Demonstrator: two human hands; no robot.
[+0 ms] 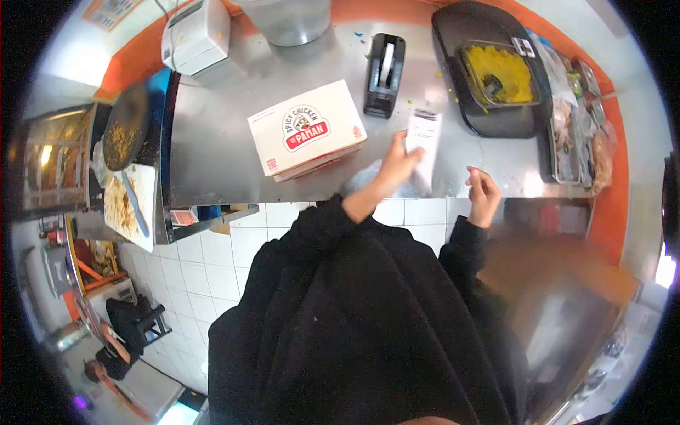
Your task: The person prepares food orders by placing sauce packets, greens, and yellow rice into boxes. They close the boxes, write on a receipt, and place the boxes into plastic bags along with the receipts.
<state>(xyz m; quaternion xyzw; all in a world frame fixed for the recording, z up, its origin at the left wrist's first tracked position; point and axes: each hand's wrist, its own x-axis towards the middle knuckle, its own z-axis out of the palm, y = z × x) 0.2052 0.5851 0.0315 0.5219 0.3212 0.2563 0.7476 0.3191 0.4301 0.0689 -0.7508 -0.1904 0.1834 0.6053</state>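
Paper slip [425,164]: white, printed in black. Carton [341,110]: white; black-and-red logo [306,135] on top, white lettering across its red band, further red marks near two corners. Tape dispenser [383,93]: black, white roll [387,62]. Tray [450,42]: black. Food [506,67]: yellow. Printer [202,39]: white. Countertop [212,134]: silver-grey. Wall band [615,223]: orange. Cutting board [146,185]: white, stained brown. Floor tiles [216,273]: white, square grid. Sleeves [312,230]: black.

The left hand [399,161], thumb and fingers pinching, extended over the table's [212,134] near edge; the right hand [484,196] straddled it, loosely curled.
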